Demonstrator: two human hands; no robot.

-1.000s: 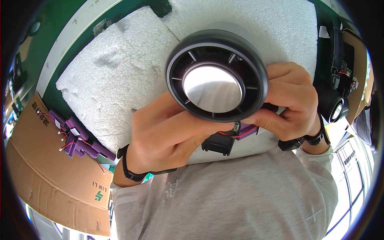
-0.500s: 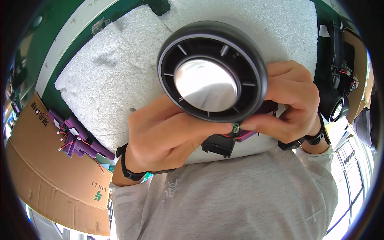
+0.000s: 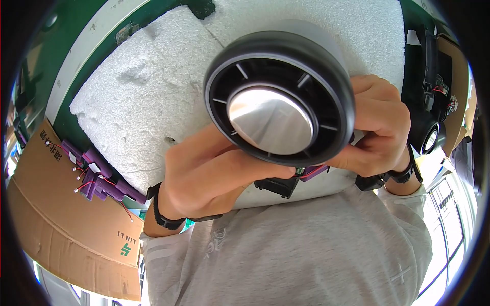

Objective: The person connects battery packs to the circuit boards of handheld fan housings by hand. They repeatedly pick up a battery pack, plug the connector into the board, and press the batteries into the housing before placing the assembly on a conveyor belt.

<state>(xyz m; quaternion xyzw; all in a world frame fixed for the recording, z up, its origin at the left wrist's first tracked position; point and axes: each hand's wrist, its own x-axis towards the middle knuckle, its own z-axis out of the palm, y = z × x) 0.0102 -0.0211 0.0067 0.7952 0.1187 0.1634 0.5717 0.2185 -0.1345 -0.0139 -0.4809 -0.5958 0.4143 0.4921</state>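
A round black device (image 3: 214, 76), fan-like, with thin spokes around a shiny silver centre (image 3: 273, 122), faces up between my hands. My left hand (image 3: 204, 171) is closed at its lower left side, the thumb tip by a small green part (image 3: 299, 171). My right hand (image 3: 380, 122) is closed on its right side, fingers curled and thumb bent in underneath. Below the rim, a black open piece (image 3: 275, 187) and a purple battery pack (image 3: 314, 174) with a red wire stick out. The device's head hides most fingertips.
White foam (image 3: 143, 86) covers the green bench (image 3: 64, 120). Several purple battery packs (image 3: 97, 171) with wires lie left, by a cardboard box (image 3: 66, 214). At right are another round black device (image 3: 427, 137), black parts with small boards (image 3: 436, 86) and another cardboard box (image 3: 458, 66).
The round device has shifted slightly right and down and tilted a little, covering more of the green part and wires. Both hands stay closed around it.
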